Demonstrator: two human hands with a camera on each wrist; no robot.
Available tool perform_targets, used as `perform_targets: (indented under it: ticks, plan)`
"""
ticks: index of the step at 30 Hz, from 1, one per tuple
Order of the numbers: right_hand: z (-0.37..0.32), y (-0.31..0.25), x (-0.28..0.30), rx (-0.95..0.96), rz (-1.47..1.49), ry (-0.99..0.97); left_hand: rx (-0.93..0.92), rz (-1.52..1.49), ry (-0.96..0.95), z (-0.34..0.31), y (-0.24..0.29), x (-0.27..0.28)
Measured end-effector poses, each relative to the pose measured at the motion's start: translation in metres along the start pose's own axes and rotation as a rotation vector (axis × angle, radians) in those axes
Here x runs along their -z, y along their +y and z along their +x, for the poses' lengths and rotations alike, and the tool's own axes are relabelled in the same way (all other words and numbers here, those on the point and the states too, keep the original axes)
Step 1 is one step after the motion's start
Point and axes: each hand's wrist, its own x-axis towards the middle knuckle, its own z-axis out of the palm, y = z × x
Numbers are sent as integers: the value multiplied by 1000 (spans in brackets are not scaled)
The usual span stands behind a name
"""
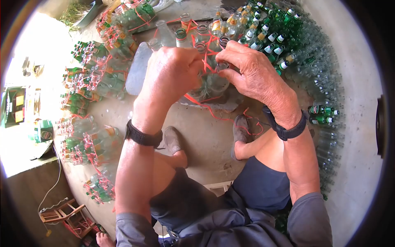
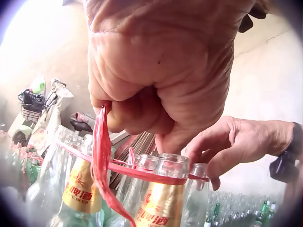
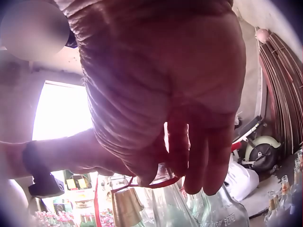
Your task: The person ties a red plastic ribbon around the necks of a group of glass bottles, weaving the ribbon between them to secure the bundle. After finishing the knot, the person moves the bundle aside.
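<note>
Several clear glass bottles [image 2: 164, 196], some with gold labels, stand in a cluster before the person. A red plastic strip [image 2: 100, 158] loops round their necks. The left hand [image 1: 175, 68] is above the near bottles, fingers curled tightly round the strip, whose tail hangs down below the fist. Across from it, the right hand [image 1: 257, 68] has thumb and fingers curled round a bottle neck [image 1: 222, 66] at the side of the cluster, right by the strip. In the right wrist view its fingers [image 3: 218, 165] reach down among the necks.
Bundles of bottles tied with red strip [image 1: 96, 78] line the left side. Loose green bottles [image 1: 279, 24] and many clear ones [image 1: 319, 70] crowd the right, along the wall. A flat grey slab [image 1: 138, 68] lies beside the cluster. The person's shoes [image 1: 172, 140] are close in front.
</note>
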Motion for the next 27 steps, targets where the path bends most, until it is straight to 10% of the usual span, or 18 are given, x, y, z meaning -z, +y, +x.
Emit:
perform_targets:
  ticks: [27]
  plan:
    - [5, -9, 13, 4, 105, -55, 281, 44, 137, -27, -19, -12]
